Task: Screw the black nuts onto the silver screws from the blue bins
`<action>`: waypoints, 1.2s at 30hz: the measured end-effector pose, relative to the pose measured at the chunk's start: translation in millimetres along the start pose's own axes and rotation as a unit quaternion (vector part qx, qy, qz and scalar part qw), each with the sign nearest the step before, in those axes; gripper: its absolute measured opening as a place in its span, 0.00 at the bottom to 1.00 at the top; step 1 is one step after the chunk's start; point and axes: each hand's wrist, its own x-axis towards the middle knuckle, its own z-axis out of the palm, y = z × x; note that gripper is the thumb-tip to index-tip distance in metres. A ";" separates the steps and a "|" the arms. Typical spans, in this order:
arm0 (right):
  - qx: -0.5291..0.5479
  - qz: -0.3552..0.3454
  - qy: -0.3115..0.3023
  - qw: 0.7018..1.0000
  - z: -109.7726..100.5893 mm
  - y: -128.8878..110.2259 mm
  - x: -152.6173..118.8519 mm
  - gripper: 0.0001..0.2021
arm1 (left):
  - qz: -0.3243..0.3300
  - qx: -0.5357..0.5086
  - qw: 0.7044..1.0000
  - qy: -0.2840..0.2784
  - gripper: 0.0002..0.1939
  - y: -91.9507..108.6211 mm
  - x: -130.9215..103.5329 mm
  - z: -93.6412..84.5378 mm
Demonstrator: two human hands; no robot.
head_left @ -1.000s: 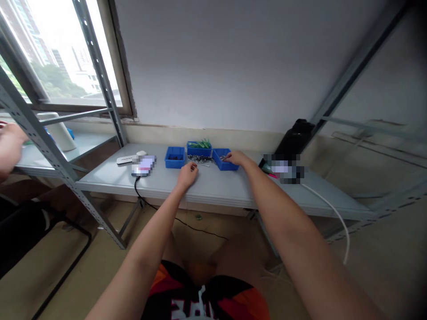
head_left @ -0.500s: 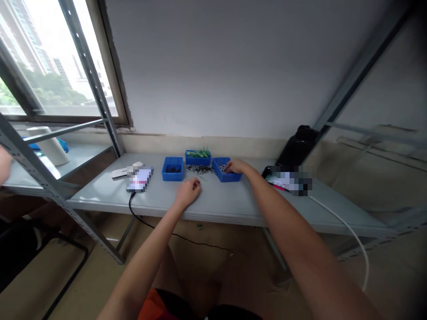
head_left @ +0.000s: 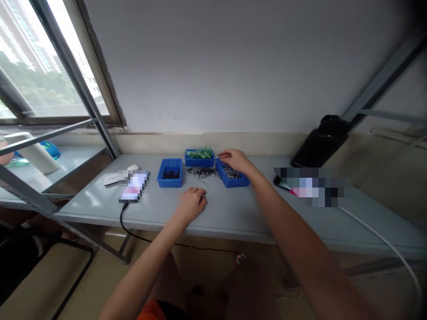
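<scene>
My right hand [head_left: 236, 160] hovers over the back edge of the right blue bin [head_left: 237, 183], fingertips pinched together; anything between them is too small to make out. Small shiny metal parts [head_left: 231, 172] fill that bin. Curled on the table in front of the bins is my left hand [head_left: 192, 203], and whatever its fingers may hold is hidden. A pile of dark and silvery small parts [head_left: 202, 171] lies on the tabletop between the bins. Green pieces [head_left: 200, 153] heap up in the rear blue bin [head_left: 199, 163]. Dark pieces [head_left: 171, 174] sit in the left blue bin [head_left: 169, 183].
A phone [head_left: 134, 186] with a black cable and a white object [head_left: 111, 178] lie at the left. To the right are a black bottle [head_left: 318, 142] and another device [head_left: 308, 186] with a white cable. Grey shelf posts flank the table [head_left: 227, 213]. Someone's hand [head_left: 6, 156] shows far left.
My right hand has lifted out of the right bin and shifted toward its back left corner. My left hand remains on the table, its fingers turned down more. The camera view has shifted.
</scene>
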 end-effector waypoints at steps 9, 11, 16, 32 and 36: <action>-0.084 -0.160 -0.098 0.979 73.2 -90.2 -4.3 0.15 | -0.028 0.037 0.999 0.006 0.13 3.1 -7.6 -6.4; -0.140 -0.139 -0.088 0.976 70.5 -70.3 -22.0 0.14 | -0.026 0.044 0.999 0.008 0.13 3.0 -7.3 -6.4; -0.277 -0.091 -0.089 0.952 75.4 -27.9 -68.9 0.13 | -0.037 0.070 0.997 0.015 0.12 2.1 -2.2 -2.9; 0.075 0.003 0.063 0.995 110.7 -23.6 -103.5 0.09 | -0.056 -0.161 0.982 0.079 0.13 -11.8 5.1 -0.8; 0.211 0.036 0.143 0.966 116.4 -24.3 -99.1 0.08 | 0.023 -0.151 0.987 0.048 0.12 -13.7 7.2 3.8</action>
